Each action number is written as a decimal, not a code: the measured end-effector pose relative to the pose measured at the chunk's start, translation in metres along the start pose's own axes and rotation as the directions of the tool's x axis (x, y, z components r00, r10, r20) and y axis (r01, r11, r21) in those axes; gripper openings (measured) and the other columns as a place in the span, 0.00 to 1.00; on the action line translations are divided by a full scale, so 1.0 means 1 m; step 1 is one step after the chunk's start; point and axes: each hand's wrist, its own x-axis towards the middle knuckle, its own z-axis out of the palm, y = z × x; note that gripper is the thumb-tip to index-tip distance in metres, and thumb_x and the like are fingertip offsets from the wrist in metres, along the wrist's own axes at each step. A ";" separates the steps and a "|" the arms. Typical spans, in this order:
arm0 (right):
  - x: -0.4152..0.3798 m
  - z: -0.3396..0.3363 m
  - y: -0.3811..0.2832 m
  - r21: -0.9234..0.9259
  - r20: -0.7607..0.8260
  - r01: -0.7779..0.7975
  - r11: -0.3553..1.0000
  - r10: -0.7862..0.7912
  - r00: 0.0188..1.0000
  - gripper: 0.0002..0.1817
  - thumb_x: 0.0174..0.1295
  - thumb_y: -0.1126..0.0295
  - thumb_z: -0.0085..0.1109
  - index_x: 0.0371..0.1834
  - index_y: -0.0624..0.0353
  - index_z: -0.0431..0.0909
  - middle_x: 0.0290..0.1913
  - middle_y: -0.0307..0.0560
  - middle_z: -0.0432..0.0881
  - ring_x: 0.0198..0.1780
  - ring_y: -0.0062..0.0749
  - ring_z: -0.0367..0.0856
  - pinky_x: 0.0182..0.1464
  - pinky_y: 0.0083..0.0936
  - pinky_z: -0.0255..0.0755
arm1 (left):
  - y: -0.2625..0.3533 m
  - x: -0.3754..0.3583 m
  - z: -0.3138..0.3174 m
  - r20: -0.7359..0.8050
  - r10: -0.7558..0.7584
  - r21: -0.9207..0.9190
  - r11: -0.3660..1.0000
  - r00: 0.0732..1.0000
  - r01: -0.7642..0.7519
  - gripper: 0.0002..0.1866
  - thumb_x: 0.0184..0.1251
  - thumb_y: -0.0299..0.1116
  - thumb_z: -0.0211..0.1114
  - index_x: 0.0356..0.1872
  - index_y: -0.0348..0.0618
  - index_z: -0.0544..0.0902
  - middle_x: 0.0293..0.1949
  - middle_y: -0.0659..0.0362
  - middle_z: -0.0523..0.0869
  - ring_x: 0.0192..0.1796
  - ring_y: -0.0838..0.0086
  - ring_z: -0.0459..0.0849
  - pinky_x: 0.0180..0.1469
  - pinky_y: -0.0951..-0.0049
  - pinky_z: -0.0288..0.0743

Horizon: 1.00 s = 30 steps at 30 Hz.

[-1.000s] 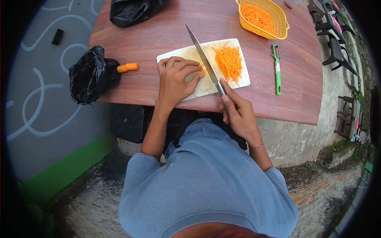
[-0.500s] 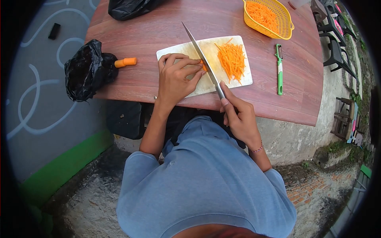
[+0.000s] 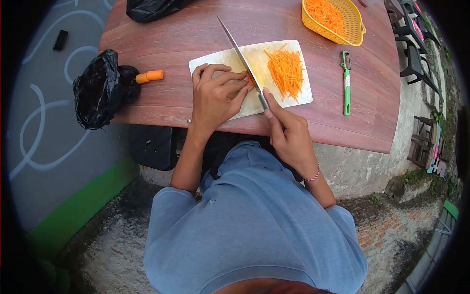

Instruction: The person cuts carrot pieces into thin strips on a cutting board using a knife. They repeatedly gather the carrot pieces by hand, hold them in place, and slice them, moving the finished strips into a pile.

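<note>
My right hand [image 3: 289, 134] grips the handle of a long knife [image 3: 240, 53], whose blade slants up and left over the white cutting board [image 3: 306, 93]. Bent fingers of my left hand [image 3: 217, 93] press on a small orange carrot piece [image 3: 250, 78] beside the blade; most of that piece is hidden. A pile of thin carrot strips [image 3: 285, 73] lies on the board, right of the knife. Right of the board rests a green-handled peeler [image 3: 346, 88].
A yellow basket [image 3: 360, 34] of carrot shreds stands at the back right of the wooden table [image 3: 166, 105]. At the left edge, carrot pieces [image 3: 150, 76] lie against a black plastic bag [image 3: 100, 90]. Another black bag [image 3: 152, 10] is at the back. Chairs [image 3: 413, 61] stand beyond.
My right hand and the knife have shifted slightly left and up, with the blade still beside my left fingertips. The whole view has moved a little.
</note>
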 end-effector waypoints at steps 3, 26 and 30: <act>0.019 -0.001 -0.003 0.004 -0.007 0.000 1.000 0.000 1.000 0.26 0.79 0.74 0.60 0.79 0.56 0.77 0.35 0.69 0.84 0.36 0.59 0.88 0.43 0.42 0.80 | -0.001 -0.002 0.000 -0.003 0.008 -0.002 1.000 1.000 -0.008 0.07 0.61 0.38 0.83 0.38 0.52 0.99 0.45 0.69 0.96 0.56 0.68 0.88 0.71 0.53 0.65; -0.013 -0.011 0.001 0.112 0.058 -0.160 0.981 0.155 0.986 0.27 0.81 0.75 0.58 0.82 0.55 0.75 0.26 0.53 0.79 0.27 0.29 0.78 0.37 0.30 0.77 | 0.001 -0.002 -0.001 -0.004 0.029 0.002 1.000 1.000 -0.029 0.06 0.62 0.36 0.81 0.38 0.50 0.98 0.45 0.66 0.96 0.54 0.67 0.88 0.70 0.53 0.69; -0.021 -0.010 -0.001 0.093 0.036 -0.132 0.987 0.130 0.991 0.27 0.80 0.76 0.59 0.81 0.57 0.76 0.27 0.54 0.80 0.28 0.31 0.79 0.39 0.30 0.77 | 0.001 -0.002 -0.001 -0.004 0.031 0.011 0.999 0.999 -0.031 0.06 0.62 0.36 0.81 0.38 0.50 0.99 0.45 0.66 0.96 0.54 0.67 0.88 0.70 0.53 0.69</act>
